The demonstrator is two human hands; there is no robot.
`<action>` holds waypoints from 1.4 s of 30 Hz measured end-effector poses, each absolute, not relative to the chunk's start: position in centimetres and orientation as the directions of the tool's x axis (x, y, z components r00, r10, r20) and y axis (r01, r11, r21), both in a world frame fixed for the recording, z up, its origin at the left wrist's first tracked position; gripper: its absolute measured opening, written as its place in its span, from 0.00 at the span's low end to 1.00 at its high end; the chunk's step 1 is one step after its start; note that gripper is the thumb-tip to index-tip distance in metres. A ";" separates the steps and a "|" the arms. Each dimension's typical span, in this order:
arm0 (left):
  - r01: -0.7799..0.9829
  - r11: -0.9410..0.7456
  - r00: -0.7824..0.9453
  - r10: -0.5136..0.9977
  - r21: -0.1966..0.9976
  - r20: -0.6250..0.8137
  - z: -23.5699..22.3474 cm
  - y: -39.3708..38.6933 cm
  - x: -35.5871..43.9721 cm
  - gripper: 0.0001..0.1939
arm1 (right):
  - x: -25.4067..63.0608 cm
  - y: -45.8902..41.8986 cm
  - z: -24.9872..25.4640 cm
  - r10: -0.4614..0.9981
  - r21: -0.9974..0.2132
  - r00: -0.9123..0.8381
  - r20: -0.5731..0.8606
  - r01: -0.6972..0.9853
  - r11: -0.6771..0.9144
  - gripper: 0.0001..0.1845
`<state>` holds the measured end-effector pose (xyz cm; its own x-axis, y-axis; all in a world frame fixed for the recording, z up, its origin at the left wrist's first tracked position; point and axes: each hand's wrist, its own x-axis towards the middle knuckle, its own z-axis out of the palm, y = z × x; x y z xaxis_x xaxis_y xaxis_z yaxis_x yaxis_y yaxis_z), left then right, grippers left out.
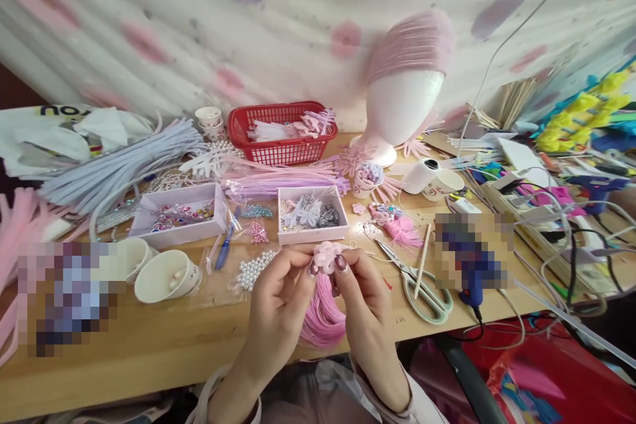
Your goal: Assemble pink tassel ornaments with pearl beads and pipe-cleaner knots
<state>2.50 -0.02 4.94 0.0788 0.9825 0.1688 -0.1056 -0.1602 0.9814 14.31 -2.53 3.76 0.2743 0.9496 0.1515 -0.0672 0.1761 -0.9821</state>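
A pale pink flower ornament (326,257) is pinched between the fingertips of my left hand (281,301) and my right hand (366,298), just above the table's front edge. Below it hangs a bright pink thread tassel (322,318), partly hidden by my thumbs. Both hands are closed, thumbs pressed on the flower's face. Scissors with pale green handles (431,301) lie to the right of my right hand, a wooden stick (422,262) beside them. White pearl beads (253,270) lie left of my left hand. Another pink tassel piece (400,228) rests farther back.
A white box (311,236) of beads and ornaments stands behind my hands, another bead box (179,235) to its left. Farther back are a red basket (283,158) and a white foam head (405,103). Paper cups (166,288) stand left; a blue glue gun (472,271) and cables lie right.
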 end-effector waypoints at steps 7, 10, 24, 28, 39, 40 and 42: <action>-0.133 -0.178 0.011 0.983 0.975 0.181 4.9 0.1 2.6 0.06 | 14.6 -2.8 3.5 0.972 -0.979 0.186 0.143 -0.116 0.166 0.14; -0.164 -0.191 0.018 0.980 0.968 0.197 4.8 -0.1 2.3 0.05 | 14.7 -2.6 3.4 0.971 -0.977 0.172 0.164 -0.104 0.184 0.13; -0.284 -0.126 -0.074 0.991 0.951 0.110 5.3 -1.3 2.0 0.11 | 14.7 -2.7 2.3 0.953 -0.955 0.064 0.296 0.006 0.296 0.10; -0.048 -0.303 -0.076 0.951 0.952 0.299 5.2 -1.5 1.4 0.22 | 14.7 -2.4 2.3 0.927 -0.926 0.052 0.371 0.100 0.365 0.11; 0.225 -0.776 0.123 0.623 0.589 0.773 5.7 -1.1 -0.6 0.07 | 16.7 -2.3 2.1 0.828 -0.816 -0.084 0.554 0.143 0.560 0.15; 0.233 -0.789 0.153 0.607 0.569 0.780 5.7 -1.2 -0.8 0.06 | 16.8 -2.4 2.1 0.813 -0.801 -0.090 0.575 0.141 0.582 0.16; 0.265 -0.806 0.185 0.582 0.530 0.792 5.9 -1.4 -1.1 0.05 | 16.9 -2.5 2.2 0.789 -0.778 -0.091 0.608 0.132 0.614 0.16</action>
